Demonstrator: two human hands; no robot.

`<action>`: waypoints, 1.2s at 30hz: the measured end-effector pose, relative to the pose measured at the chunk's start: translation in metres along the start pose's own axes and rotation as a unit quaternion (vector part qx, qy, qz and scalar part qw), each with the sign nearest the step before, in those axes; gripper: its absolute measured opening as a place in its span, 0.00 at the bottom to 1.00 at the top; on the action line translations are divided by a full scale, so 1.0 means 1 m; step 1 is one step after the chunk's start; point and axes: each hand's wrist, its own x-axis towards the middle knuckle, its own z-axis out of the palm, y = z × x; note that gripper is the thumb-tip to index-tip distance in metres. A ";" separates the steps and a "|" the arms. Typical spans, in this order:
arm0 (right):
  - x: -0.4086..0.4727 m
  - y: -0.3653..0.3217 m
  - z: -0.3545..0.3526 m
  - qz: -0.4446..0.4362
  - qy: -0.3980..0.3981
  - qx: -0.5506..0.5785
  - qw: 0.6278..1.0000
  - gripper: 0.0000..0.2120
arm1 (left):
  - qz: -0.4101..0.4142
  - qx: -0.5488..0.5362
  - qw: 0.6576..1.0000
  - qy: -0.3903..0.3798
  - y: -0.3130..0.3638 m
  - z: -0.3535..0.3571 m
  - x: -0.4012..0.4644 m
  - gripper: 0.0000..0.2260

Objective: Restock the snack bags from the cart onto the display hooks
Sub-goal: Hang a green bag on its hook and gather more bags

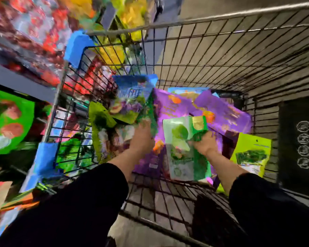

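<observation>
- Inside the wire cart (212, 56), both hands are down among the snack bags, and the whole picture is smeared with motion blur
- The left hand (143, 138) grips the lower edge of a blue and green bag (132, 102), fingers curled round it, the bag standing up above the hand
- The right hand (204, 143) is closed on a white and green bag (182, 148), pinching its upper part beside a gold patch; the bag hangs down in front of the wrist
- Purple bags (223, 111) lie under and behind both hands, overlapping one another across the cart's floor
- A lime green bag (251, 152) leans against the right wall of the cart, just beside the right forearm
- Another yellow-green bag (101, 125) sits to the left of the left hand
- Both sleeves (82, 202) are black
- Outside the cart on the left, blurred red and green packs (9, 120) fill the display; no hook can be made out
</observation>
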 end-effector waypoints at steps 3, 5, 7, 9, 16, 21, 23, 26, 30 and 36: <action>0.000 0.003 0.008 0.032 0.039 0.054 0.997 0.40 | -0.007 -0.006 1.000 -0.025 -0.002 0.009 -0.001 0.42; 0.001 0.002 0.006 0.052 0.052 0.100 0.992 0.27 | 0.005 -0.009 1.000 -0.010 -0.001 0.013 -0.003 0.43; -0.001 -0.001 0.000 0.020 0.039 0.123 0.991 0.15 | 0.007 -0.017 1.000 -0.003 -0.001 0.017 -0.002 0.40; -0.004 -0.004 -0.003 -0.046 0.043 0.134 0.989 0.13 | 0.007 -0.001 1.000 -0.003 0.003 0.021 -0.001 0.35; -0.017 -0.005 -0.039 -0.100 0.096 0.295 0.945 0.14 | 0.020 -0.156 0.987 -0.046 0.036 0.034 0.003 0.39; -0.020 -0.003 -0.062 -0.042 0.062 0.490 0.868 0.08 | 0.047 -0.320 0.944 -0.067 0.071 0.035 0.003 0.28; -0.021 -0.004 -0.061 -0.043 0.055 0.502 0.862 0.08 | 0.049 -0.333 0.940 -0.054 0.077 0.038 0.005 0.28; -0.020 -0.007 -0.061 -0.043 0.066 0.505 0.860 0.06 | 0.023 -0.366 0.929 -0.040 0.084 0.041 0.009 0.25; -0.003 -0.008 -0.058 -0.062 0.084 0.441 0.891 0.06 | -0.015 -0.389 0.921 -0.011 0.081 0.037 0.018 0.15; 0.042 0.007 -0.079 -0.061 0.149 0.212 0.964 0.14 | -0.146 -0.345 0.919 0.125 0.054 0.038 0.045 0.13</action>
